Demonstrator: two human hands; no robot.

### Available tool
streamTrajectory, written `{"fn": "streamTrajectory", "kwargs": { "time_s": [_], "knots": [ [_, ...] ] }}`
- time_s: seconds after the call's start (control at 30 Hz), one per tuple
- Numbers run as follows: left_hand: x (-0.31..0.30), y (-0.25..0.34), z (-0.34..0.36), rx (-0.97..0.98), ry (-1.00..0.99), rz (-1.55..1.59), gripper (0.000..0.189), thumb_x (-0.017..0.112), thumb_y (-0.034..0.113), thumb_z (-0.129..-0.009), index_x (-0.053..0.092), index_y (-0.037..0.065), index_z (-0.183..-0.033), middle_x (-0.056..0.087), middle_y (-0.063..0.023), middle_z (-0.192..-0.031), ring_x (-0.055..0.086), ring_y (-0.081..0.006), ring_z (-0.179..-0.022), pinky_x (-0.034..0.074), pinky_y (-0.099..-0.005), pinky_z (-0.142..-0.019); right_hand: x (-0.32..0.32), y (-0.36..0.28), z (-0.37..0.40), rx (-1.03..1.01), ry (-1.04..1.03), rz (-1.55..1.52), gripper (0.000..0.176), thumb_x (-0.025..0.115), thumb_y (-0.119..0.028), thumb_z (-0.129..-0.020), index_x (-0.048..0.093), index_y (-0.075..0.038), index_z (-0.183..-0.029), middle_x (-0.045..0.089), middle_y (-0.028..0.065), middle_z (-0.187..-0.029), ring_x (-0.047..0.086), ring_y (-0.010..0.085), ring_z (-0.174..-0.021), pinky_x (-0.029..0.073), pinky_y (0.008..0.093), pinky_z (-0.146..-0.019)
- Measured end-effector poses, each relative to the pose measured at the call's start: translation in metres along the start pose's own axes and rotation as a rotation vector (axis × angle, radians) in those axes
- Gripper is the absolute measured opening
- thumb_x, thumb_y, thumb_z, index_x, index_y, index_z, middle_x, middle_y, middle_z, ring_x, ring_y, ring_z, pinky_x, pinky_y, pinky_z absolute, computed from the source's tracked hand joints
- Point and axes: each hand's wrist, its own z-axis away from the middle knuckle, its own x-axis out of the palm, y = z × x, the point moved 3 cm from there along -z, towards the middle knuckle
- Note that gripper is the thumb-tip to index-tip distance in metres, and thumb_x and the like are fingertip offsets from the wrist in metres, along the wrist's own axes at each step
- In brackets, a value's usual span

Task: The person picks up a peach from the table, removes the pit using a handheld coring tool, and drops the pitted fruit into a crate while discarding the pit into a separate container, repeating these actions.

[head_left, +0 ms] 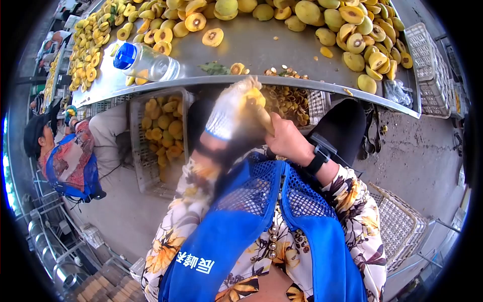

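My left hand (232, 108), in a white glove, is closed round a yellow fruit (254, 97) just in front of the metal table's edge. Motion blurs the glove. My right hand (291, 140), bare and with a black band at the wrist, grips the pale handle of a tool (265, 120); the tool's far end meets the fruit and its tip is hidden. Below the hands' far side, a crate (320, 106) holds many small cut pieces. On the metal table (246, 43) lie heaps of yellow fruit, whole and halved (212, 37).
A clear bottle with a blue cap (146, 62) lies near the table's edge. Left of my legs stands a crate of yellow fruit (139, 151). A co-worker (70, 158) sits further left. Empty-looking crates (397, 221) and stacked crates (427, 70) are at right, beside a plastic bag (398, 92).
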Motion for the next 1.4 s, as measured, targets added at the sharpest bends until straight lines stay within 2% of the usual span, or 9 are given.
{"fn": "streamTrajectory", "kwargs": {
  "time_s": [0.03,0.1,0.17,0.27,0.5,0.63,0.93,1.03,1.4],
  "knots": [
    [0.0,0.003,-0.002,0.0,-0.003,0.039,0.034,0.049,0.027,-0.093,0.055,-0.001,-0.111,0.062,-0.0076,-0.091,0.06,-0.0163,-0.078,0.05,-0.0264,-0.067,0.005,0.004,-0.002,-0.038,0.075,-0.065,0.026,0.052,-0.007,-0.076,0.044,0.007,-0.096,0.058,0.0236,-0.068,0.059,0.0391,-0.067,0.046,0.0436,-0.062],
    [0.002,0.013,0.001,0.558,0.075,-0.603,0.036,0.051,0.025,-0.093,0.052,-0.001,-0.116,0.06,-0.0069,-0.101,0.058,-0.0151,-0.084,0.049,-0.0248,-0.072,0.019,0.015,-0.006,-0.114,0.22,-0.191,0.026,0.051,-0.007,-0.078,0.045,0.007,-0.098,0.058,0.0156,-0.064,0.06,0.029,-0.057,0.047,0.0379,-0.054],
    [0.004,-0.002,0.001,0.259,0.25,0.009,0.036,0.052,0.024,-0.092,0.051,-0.001,-0.118,0.058,-0.0063,-0.105,0.057,-0.0138,-0.088,0.048,-0.0237,-0.076,0.022,0.002,-0.004,0.086,0.151,-0.35,0.025,0.051,-0.008,-0.079,0.046,0.006,-0.099,0.055,0.0093,-0.062,0.055,0.0192,-0.049,0.045,0.0321,-0.046],
    [0.017,0.001,0.018,0.213,0.413,-0.214,0.036,0.053,0.025,-0.092,0.051,0.001,-0.118,0.059,-0.0062,-0.103,0.057,-0.0139,-0.086,0.048,-0.0257,-0.073,0.035,-0.002,-0.003,0.166,0.082,-0.46,0.025,0.05,-0.01,-0.08,0.046,0.006,-0.1,0.053,0.0057,-0.06,0.049,0.012,-0.04,0.041,0.0266,-0.038],
    [0.007,-0.014,0.004,-0.005,0.234,0.222,0.035,0.055,0.039,-0.088,0.052,0.007,-0.102,0.061,-0.012,-0.081,0.058,-0.0197,-0.063,0.047,-0.0303,-0.051,0.043,-0.005,-0.001,0.198,0.109,-0.363,0.03,0.049,-0.009,-0.078,0.044,0.007,-0.102,0.054,0.0095,-0.061,0.051,0.014,-0.04,0.042,0.0274,-0.038],
    [0.001,-0.017,-0.004,0.061,0.288,0.044,0.036,0.056,0.038,-0.088,0.053,0.006,-0.103,0.061,-0.0107,-0.079,0.058,-0.0197,-0.061,0.047,-0.0282,-0.051,0.048,0.001,-0.004,-0.198,0.417,-0.135,0.029,0.049,-0.008,-0.077,0.045,0.007,-0.101,0.054,0.0107,-0.062,0.05,0.0149,-0.038,0.041,0.0277,-0.036],
    [0.011,-0.009,-0.001,0.357,0.377,-0.353,0.037,0.054,0.036,-0.09,0.059,0.0,-0.094,0.058,-0.0044,-0.074,0.053,-0.0097,-0.063,0.043,-0.0217,-0.055,0.03,-0.017,-0.003,0.454,-0.116,-0.521,0.031,0.054,-0.009,-0.076,0.046,0.009,-0.101,0.062,0.0238,-0.081,0.062,0.035,-0.081,0.048,0.0404,-0.075],
    [0.017,-0.003,0.003,0.15,0.452,-0.262,0.037,0.055,0.037,-0.089,0.06,0.0,-0.092,0.057,-0.0033,-0.074,0.051,-0.008,-0.063,0.042,-0.0211,-0.056,0.043,0.002,-0.007,0.056,0.262,-0.191,0.028,0.054,-0.008,-0.077,0.047,0.009,-0.098,0.061,0.0229,-0.075,0.062,0.0367,-0.073,0.049,0.0405,-0.067],
    [-0.001,0.004,0.003,0.176,0.048,-0.048,0.036,0.057,0.031,-0.09,0.057,0.0,-0.109,0.062,-0.0069,-0.095,0.059,-0.0126,-0.082,0.048,-0.0231,-0.073,0.004,-0.005,-0.012,0.02,0.036,-0.141,0.024,0.053,-0.005,-0.074,0.049,0.006,-0.095,0.059,0.0265,-0.073,0.059,0.0409,-0.072,0.047,0.0417,-0.065]
  ]
}}
